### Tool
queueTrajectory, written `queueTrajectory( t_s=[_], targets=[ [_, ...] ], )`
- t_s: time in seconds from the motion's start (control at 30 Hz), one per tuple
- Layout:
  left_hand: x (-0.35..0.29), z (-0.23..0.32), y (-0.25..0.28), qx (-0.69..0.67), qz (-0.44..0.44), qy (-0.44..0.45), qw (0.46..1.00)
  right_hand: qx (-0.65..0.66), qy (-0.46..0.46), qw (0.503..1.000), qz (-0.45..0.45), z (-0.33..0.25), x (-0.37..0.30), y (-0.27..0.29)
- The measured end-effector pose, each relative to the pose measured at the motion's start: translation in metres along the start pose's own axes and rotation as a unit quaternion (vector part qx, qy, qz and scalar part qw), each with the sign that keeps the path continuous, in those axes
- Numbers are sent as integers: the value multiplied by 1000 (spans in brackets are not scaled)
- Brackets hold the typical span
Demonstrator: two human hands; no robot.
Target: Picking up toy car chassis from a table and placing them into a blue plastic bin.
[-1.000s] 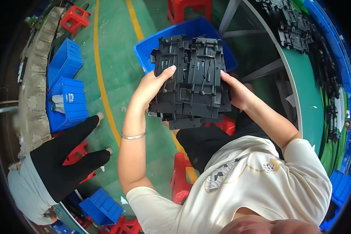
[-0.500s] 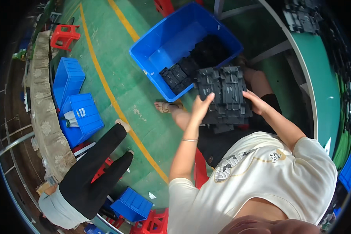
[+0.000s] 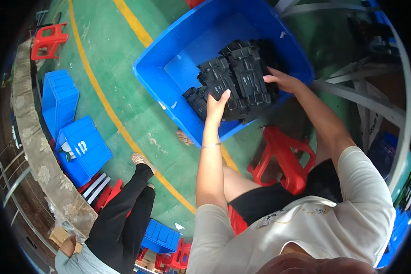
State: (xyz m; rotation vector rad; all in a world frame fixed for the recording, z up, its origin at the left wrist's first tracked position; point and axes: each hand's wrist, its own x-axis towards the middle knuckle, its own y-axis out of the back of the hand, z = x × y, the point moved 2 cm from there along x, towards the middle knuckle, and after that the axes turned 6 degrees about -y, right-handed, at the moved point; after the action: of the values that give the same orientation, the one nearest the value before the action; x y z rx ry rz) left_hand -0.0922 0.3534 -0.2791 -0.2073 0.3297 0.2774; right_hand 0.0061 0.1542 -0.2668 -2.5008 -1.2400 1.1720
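My left hand and my right hand grip a bundle of black moulded plastic parts from its two sides. The left thumb lies on top of the near part, and some fingers are hidden beneath. Both hands are over the near side of a large blue plastic bin. More black parts lie inside the bin, left of the bundle. Whether the bundle touches them, I cannot tell.
A red plastic stool stands close in front of me. Grey metal table legs rise at right. To the left are blue crates, another red stool and a person in black trousers. Yellow lines cross the green floor.
Both hands have carried the black parts from above my lap forward into the bin. My body leans further forward, and the red stool before me has come into sight.
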Motion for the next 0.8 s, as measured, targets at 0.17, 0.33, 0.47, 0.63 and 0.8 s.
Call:
queueTrajectory(
  t_s=[0.17,0.33,0.47,0.63,0.8],
  targets=[
    [44,-59,3,13,10,106,994,-47,-154,983,90,66,67,85],
    [58,-131,14,73,26,188,979,-125,-210,956,161,125,105,122],
    [63,-141,17,77,48,179,980,-217,-171,943,188,114,109,114],
    [53,-137,23,113,86,205,969,-404,-127,891,163,88,99,96],
    [50,-161,33,279,157,141,937,-371,62,832,407,75,95,66]
  ],
)
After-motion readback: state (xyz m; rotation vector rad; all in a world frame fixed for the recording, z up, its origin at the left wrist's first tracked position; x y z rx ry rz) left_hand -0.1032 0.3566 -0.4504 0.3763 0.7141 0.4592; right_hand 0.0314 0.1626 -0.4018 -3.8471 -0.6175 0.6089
